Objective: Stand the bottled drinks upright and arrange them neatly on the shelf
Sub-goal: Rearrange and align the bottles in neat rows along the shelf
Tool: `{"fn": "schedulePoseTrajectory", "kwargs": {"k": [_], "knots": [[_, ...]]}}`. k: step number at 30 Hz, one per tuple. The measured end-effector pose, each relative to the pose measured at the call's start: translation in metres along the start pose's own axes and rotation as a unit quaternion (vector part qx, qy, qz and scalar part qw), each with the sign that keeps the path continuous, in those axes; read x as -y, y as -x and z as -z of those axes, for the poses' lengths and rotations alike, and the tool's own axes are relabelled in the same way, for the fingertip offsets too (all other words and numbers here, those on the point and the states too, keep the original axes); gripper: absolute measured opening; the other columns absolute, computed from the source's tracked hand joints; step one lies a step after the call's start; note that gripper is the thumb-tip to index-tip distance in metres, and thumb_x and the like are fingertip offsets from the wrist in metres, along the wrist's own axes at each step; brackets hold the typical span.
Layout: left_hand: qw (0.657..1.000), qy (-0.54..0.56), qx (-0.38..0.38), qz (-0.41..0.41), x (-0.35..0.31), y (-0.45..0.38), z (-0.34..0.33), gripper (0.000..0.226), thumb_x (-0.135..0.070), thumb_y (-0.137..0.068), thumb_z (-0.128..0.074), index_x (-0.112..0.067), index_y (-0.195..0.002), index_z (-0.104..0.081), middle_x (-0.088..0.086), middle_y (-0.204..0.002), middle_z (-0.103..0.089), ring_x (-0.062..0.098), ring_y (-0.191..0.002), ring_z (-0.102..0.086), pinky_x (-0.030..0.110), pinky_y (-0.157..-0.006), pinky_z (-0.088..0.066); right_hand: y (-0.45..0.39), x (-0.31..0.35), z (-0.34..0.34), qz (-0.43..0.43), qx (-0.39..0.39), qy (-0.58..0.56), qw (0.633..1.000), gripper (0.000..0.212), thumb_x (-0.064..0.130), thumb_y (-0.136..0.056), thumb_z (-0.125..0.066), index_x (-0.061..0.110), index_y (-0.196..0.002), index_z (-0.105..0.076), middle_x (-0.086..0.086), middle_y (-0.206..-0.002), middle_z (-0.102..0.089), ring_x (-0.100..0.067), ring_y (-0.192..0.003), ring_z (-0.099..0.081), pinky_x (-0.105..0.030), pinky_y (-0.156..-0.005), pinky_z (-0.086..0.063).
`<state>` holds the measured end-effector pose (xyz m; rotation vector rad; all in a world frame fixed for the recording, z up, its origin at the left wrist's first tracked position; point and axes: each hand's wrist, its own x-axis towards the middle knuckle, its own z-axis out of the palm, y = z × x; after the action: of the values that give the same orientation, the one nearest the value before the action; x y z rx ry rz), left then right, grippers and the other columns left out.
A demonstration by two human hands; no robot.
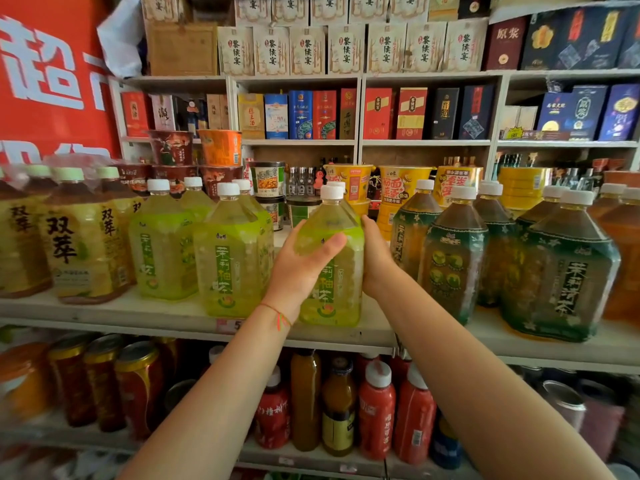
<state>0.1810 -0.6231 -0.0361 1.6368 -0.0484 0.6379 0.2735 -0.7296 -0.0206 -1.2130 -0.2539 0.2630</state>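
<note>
Both hands are on it now: the left hand (304,268) wraps the front-left face of a lime-green tea bottle (330,271), thumb across the label, while the right hand (375,258) presses flat on its right side. So the bottle is clamped between them, upright, white cap on top, long axis vertical, base on or just above the front edge of the shelf (138,317), dead ahead of the person. The label reads 茉莉柚茶, matching the neighbouring green bottle (232,258) just to the left, with a gap between the two. To the right stands a dark green-labelled bottle (453,261); another further right (561,275) reads 茉莉清茶. Far left, the yellow bottles (83,244) read 双萃. I'd judge the next move is a short slide leftward to close that gap.
</note>
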Motion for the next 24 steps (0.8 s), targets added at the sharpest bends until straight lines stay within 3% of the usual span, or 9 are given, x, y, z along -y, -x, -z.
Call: {"fn": "schedulePoseTrajectory", "kwargs": {"k": [3, 7, 11, 15, 20, 24], "knots": [[1.000, 0.007, -0.007, -0.001, -0.002, 0.002, -0.001, 0.086, -0.073, -0.056, -0.079, -0.033, -0.130, -0.063, -0.017, -0.114, -0.073, -0.006, -0.100, -0.067, 0.014, -0.075, -0.048, 0.006, -0.003, 0.000, 0.009, -0.008, -0.014, 1.000, 0.051, 0.048, -0.102, -0.035, 0.015, -0.116, -0.071, -0.007, -0.090, -0.076, -0.023, -0.084, -0.071, -0.033, -0.068, -0.056], [1.000, 0.020, -0.021, 0.005, 0.000, 0.004, -0.004, 0.077, -0.068, -0.061, -0.082, -0.032, -0.128, -0.065, -0.015, -0.114, -0.073, -0.002, -0.101, -0.068, 0.015, -0.077, -0.049, 0.014, -0.010, -0.001, 0.006, -0.045, -0.016, 0.999, 0.045, 0.052, -0.101, -0.037, 0.022, -0.107, -0.070, -0.003, -0.086, -0.075, -0.023, -0.089, -0.069, -0.038, -0.079, -0.055], [0.999, 0.020, -0.033, 0.006, -0.001, 0.004, -0.002, 0.074, -0.065, -0.061, -0.078, -0.032, -0.125, -0.066, -0.015, -0.112, -0.073, -0.004, -0.099, -0.067, 0.010, -0.072, -0.047, 0.020, -0.010, -0.010, 0.008, -0.050, -0.012, 0.999, 0.047, 0.053, -0.101, -0.036, 0.024, -0.112, -0.071, -0.005, -0.094, -0.075, -0.026, -0.100, -0.068, -0.045, -0.093, -0.053], [0.999, 0.026, -0.040, 0.007, -0.002, 0.003, 0.000, 0.053, -0.048, -0.077, -0.079, -0.029, -0.124, -0.067, -0.017, -0.107, -0.072, -0.013, -0.087, -0.065, 0.005, -0.064, -0.047, 0.024, -0.009, -0.017, 0.008, -0.048, -0.010, 0.999, 0.048, 0.051, -0.101, -0.034, 0.023, -0.109, -0.073, -0.002, -0.085, -0.078, -0.025, -0.095, -0.070, -0.043, -0.088, -0.055], [0.999, 0.039, -0.037, 0.003, 0.003, -0.001, 0.002, 0.048, -0.043, -0.081, -0.079, -0.028, -0.124, -0.066, -0.018, -0.105, -0.071, -0.018, -0.080, -0.063, 0.001, -0.059, -0.045, 0.031, -0.010, -0.022, 0.005, -0.065, 0.001, 0.998, 0.054, 0.059, -0.101, -0.033, 0.025, -0.121, -0.069, -0.007, -0.106, -0.076, -0.026, -0.105, -0.068, -0.048, -0.098, -0.052], [0.998, 0.047, -0.030, 0.000, 0.002, 0.000, 0.005, 0.049, -0.041, -0.081, -0.080, -0.028, -0.125, -0.065, -0.019, -0.106, -0.070, -0.020, -0.081, -0.062, -0.001, -0.059, -0.044, 0.033, -0.014, -0.026, 0.013, -0.088, 0.002, 0.996, 0.054, 0.062, -0.100, -0.034, 0.027, -0.123, -0.068, -0.006, -0.108, -0.076, -0.027, -0.108, -0.068, -0.051, -0.101, -0.050]]}}
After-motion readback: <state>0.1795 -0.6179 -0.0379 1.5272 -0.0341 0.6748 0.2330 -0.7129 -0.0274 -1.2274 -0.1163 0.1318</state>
